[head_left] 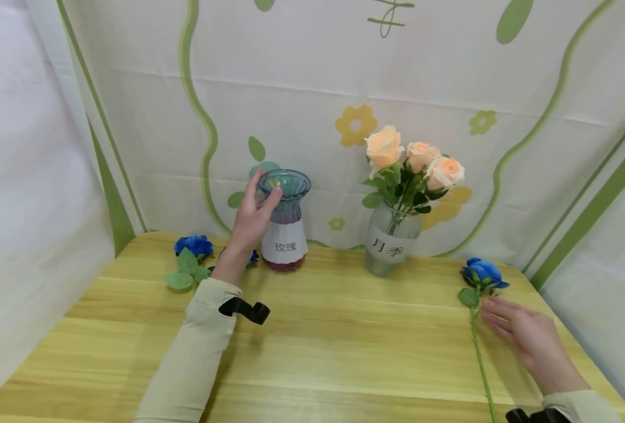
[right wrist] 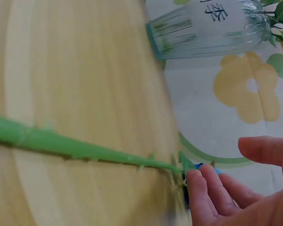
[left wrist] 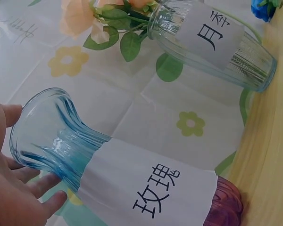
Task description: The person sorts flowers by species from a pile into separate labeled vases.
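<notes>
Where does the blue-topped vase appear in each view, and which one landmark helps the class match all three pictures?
Head: blue-topped vase, just left of centre.
Left wrist: blue-topped vase, slanting across the lower left and centre.
Right wrist: not in it.
Shared landmark: clear vase.

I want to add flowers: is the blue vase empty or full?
The vase is empty of flowers: no stems rise from its mouth. Water: cannot tell.

Head view: from above, forward and down over the table [head_left: 344, 341] to the backdrop [head_left: 291, 132]; widest
Left wrist view: close beside the blue vase [left wrist: 127, 167], scene tipped sideways
Right wrist view: close along the green stem [right wrist: 85, 150], also sideways
All views share: the clear vase [head_left: 390, 244]
</notes>
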Demonstrator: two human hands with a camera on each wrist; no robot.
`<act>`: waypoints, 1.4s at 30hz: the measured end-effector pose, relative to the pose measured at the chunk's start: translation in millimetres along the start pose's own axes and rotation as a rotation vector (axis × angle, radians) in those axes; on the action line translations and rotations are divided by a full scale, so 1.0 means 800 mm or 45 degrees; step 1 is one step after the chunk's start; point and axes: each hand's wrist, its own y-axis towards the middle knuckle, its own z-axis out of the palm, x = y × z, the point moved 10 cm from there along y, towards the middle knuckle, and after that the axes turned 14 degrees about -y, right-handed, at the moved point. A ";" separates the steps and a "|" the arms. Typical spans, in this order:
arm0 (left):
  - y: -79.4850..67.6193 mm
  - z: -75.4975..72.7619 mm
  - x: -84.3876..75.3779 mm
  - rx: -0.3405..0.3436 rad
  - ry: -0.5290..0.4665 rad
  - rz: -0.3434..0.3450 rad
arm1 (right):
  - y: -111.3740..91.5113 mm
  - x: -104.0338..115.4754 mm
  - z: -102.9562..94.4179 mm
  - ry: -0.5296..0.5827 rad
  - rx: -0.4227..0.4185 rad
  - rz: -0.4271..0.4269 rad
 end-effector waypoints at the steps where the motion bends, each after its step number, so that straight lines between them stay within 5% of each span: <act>1: 0.000 0.000 0.000 -0.001 -0.002 -0.002 | 0.000 -0.006 -0.002 -0.029 -0.015 0.051; 17: 0.000 -0.001 0.000 -0.009 -0.013 -0.003 | 0.007 -0.028 -0.002 -0.223 -0.038 0.139; 25: -0.002 -0.001 0.001 -0.016 -0.008 -0.015 | 0.005 -0.029 -0.007 -0.555 -0.163 0.152; 42: -0.003 -0.003 0.000 -0.027 0.013 -0.037 | 0.007 -0.020 -0.004 -1.045 -0.199 0.138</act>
